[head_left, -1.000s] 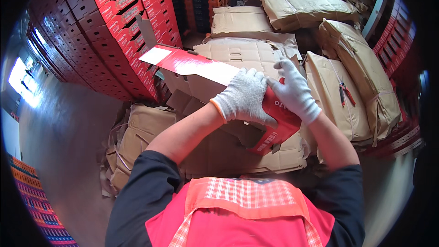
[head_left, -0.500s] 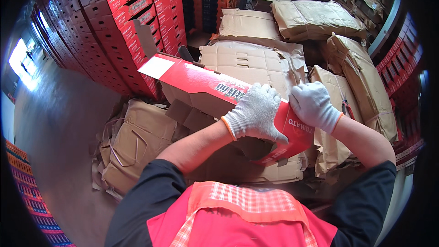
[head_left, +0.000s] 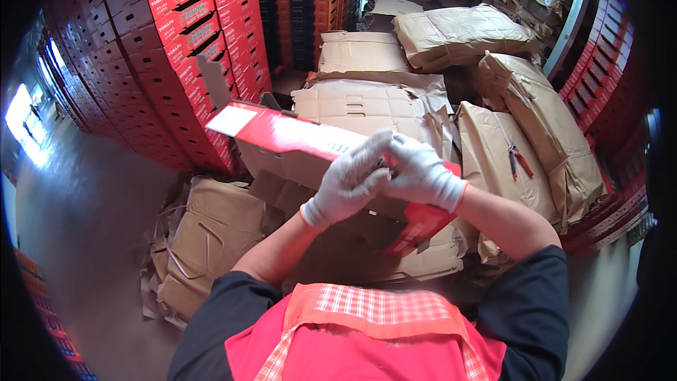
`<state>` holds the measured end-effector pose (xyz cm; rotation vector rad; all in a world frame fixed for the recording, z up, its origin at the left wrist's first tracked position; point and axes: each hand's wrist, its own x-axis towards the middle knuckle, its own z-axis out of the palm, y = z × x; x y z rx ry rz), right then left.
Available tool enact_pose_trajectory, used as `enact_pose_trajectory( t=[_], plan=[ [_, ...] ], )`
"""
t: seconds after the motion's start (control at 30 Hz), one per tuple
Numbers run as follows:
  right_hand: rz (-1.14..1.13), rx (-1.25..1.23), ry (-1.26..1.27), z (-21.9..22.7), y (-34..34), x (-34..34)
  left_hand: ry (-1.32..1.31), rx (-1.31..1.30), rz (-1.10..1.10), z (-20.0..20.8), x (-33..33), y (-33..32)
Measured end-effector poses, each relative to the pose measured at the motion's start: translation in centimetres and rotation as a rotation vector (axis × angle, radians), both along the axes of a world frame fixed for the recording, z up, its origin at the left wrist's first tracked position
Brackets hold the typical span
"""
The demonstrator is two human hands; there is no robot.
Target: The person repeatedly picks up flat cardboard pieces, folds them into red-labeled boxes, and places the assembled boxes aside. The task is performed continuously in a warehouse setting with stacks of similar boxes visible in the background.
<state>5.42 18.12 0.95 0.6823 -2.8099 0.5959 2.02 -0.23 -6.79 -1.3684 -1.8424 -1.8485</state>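
A partly folded red and brown cardboard carton [head_left: 271, 134] lies tilted in front of me, its printed side up and one end flap standing. Over its right half my two hands meet, both in whitish knit gloves with orange cuffs. My left hand [head_left: 345, 182] has its fingers stretched out and its thumb apart. The fingers of my right hand [head_left: 423, 175] are bent in against the left fingertips. A small dark spot shows between the hands; what it is, I cannot make out. Beneath the carton lies a stack of flat brown cardboard [head_left: 360, 106].
Red-handled pliers [head_left: 520, 162] rest on a paper-wrapped bundle [head_left: 490, 148] at the right. More wrapped bundles [head_left: 458, 34] lie behind, and a strapped one [head_left: 211, 229] sits at the left. Tall stacks of red cartons [head_left: 187, 28] rise at the far left.
My left hand has lifted from the carton's printed side. My right hand has left its right end and moved left to meet it. The pliers now show fully.
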Motion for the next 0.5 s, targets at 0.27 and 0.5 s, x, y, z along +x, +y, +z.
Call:
enact_pose_trajectory(
  t=[0.27,0.5],
  plan=[
    [-0.183,-0.869,-0.365,-5.5,15.1,-4.1,0.379,-0.538,0.320,-6.0,9.9,-11.5],
    [-0.472,-0.075,-0.676,-25.3,13.1,2.2,0.441,-0.560,0.338,-1.1,6.9,-3.5]
  ],
)
